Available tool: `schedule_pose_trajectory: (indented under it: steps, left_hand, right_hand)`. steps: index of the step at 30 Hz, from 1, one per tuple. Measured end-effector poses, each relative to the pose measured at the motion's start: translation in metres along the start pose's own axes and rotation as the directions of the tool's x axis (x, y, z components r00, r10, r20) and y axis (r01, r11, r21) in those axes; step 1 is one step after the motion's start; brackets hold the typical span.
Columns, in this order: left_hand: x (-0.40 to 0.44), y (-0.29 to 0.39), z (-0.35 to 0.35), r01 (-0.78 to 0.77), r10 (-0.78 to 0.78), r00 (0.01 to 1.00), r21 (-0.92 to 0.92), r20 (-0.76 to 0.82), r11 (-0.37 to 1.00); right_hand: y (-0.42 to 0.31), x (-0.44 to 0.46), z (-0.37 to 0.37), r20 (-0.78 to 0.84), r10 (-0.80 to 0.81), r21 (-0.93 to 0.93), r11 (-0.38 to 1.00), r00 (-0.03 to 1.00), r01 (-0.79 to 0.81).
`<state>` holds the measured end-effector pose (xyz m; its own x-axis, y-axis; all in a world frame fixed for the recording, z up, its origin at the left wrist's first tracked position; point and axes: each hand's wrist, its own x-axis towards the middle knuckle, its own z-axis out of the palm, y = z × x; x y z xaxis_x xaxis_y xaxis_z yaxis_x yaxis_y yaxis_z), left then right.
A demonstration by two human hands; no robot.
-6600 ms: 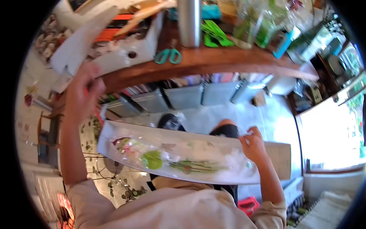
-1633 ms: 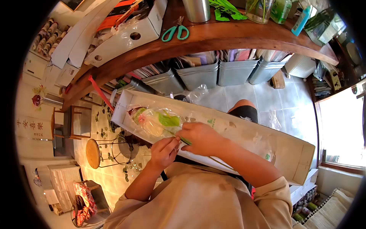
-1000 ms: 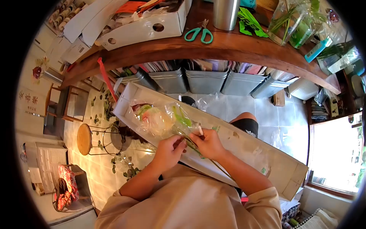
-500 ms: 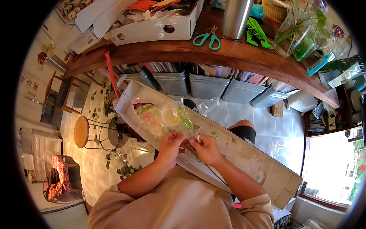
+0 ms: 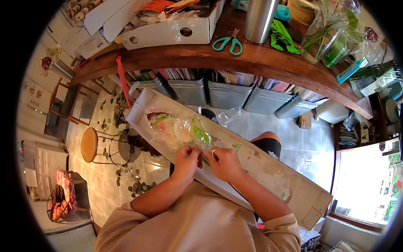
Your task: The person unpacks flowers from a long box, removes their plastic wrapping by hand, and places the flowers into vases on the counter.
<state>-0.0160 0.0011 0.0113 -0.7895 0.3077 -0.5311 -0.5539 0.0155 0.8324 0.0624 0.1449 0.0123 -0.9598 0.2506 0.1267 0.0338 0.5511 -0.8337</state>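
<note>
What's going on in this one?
A person has both hands, left hand and right hand, close together at the lower end of some flowers in clear wrap. Exactly what the fingertips pinch is hidden. The blooms lie over one end of a long, open box in front of the person. Scissors lie apart on the wooden table.

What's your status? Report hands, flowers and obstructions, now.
Left hand and right hand close together beside the wrapped flowers, exact grip hidden. Flowers lying in long open box. Nothing visibly blocking.
</note>
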Motion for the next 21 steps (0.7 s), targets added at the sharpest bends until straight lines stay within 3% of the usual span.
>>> schedule_pose_trajectory:
  steps: [3, 6, 9, 12, 18, 21]
  left_hand:
    - [0.003, -0.004, -0.001, -0.026, 0.027, 1.000, -0.018, 0.006, 0.999]
    - [0.001, -0.005, 0.002, -0.036, 0.035, 0.999, -0.043, -0.026, 0.998]
    - [0.001, -0.007, 0.004, -0.053, 0.050, 0.997, -0.043, -0.060, 0.998]
    - [0.004, -0.014, 0.004, -0.074, 0.072, 0.994, -0.020, -0.084, 0.997]
    - [0.003, -0.016, 0.002, -0.099, 0.097, 0.993, -0.036, -0.062, 0.994]
    - [-0.002, -0.012, 0.004, -0.100, 0.097, 0.992, -0.036, -0.083, 0.994]
  right_hand:
    - [0.007, -0.003, 0.008, -0.106, -0.075, 0.018, 0.997, 0.992, 0.077]
    - [0.006, -0.009, 0.020, -0.236, -0.268, -0.054, 0.963, 0.934, 0.263]
    - [0.005, -0.015, 0.020, -0.166, -0.305, -0.140, 0.949, 0.938, 0.284]
    - [0.008, -0.017, 0.025, -0.216, -0.352, -0.154, 0.933, 0.911, 0.324]
    - [0.006, -0.021, 0.027, -0.237, -0.204, -0.057, 0.979, 0.950, 0.196]
    - [0.002, -0.018, 0.019, -0.165, -0.052, 0.089, 0.994, 0.985, 0.067]
